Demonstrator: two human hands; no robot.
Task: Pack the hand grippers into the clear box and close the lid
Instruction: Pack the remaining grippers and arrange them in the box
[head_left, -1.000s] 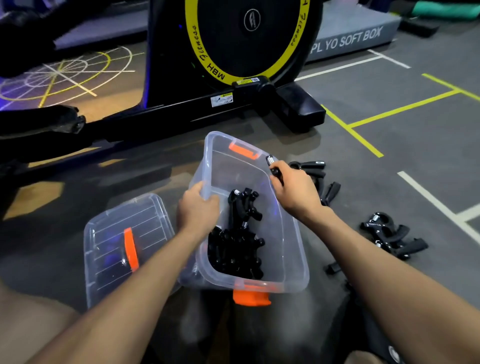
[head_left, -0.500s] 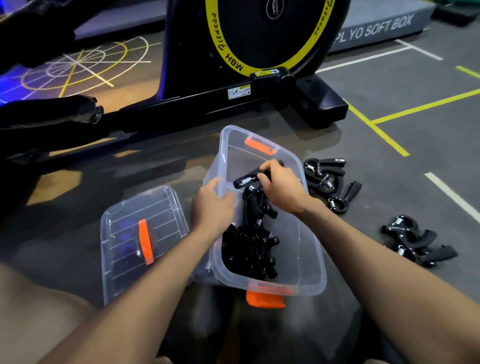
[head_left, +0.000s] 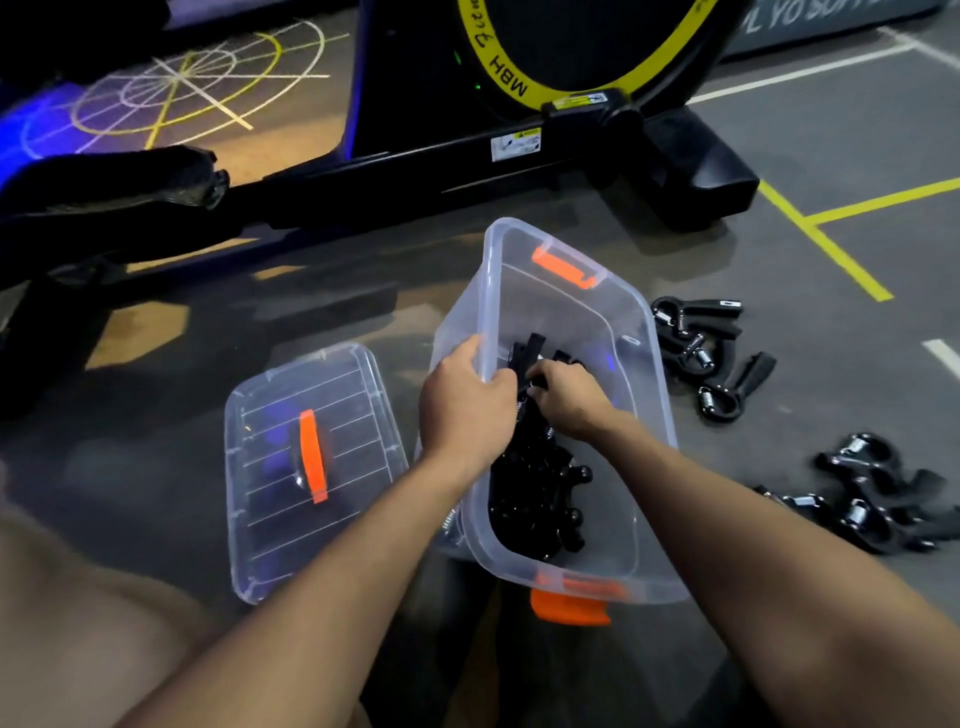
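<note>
My left hand (head_left: 464, 402) is gripping the left rim of the clear box (head_left: 652, 374), fingers curled over the edge and thumb outside the wall. My right hand (head_left: 569, 397) is reaching inside the box with its fingers curled round a black hand gripper (head_left: 524, 353), holding it just above the pile of packed grippers (head_left: 535, 499). That pile is lying along the box's left side, toward 6 o'clock from my hands. The box is sitting open on the grey floor (head_left: 857, 156), with an orange latch (head_left: 563, 267) at its far end and another (head_left: 569, 608) at its near end.

The lid (head_left: 270, 519), clear with an orange handle (head_left: 311, 457), is lying flat on the floor at 9 o'clock from the box, just beside it.

Unpacked items: one cluster of grippers (head_left: 704, 345) is lying at 3 o'clock from the box, near its right wall; a second cluster (head_left: 872, 493) is lying at 4 o'clock, well apart from the box.

A black exercise machine (head_left: 597, 150) with a yellow-ringed wheel is standing at 12 o'clock.
</note>
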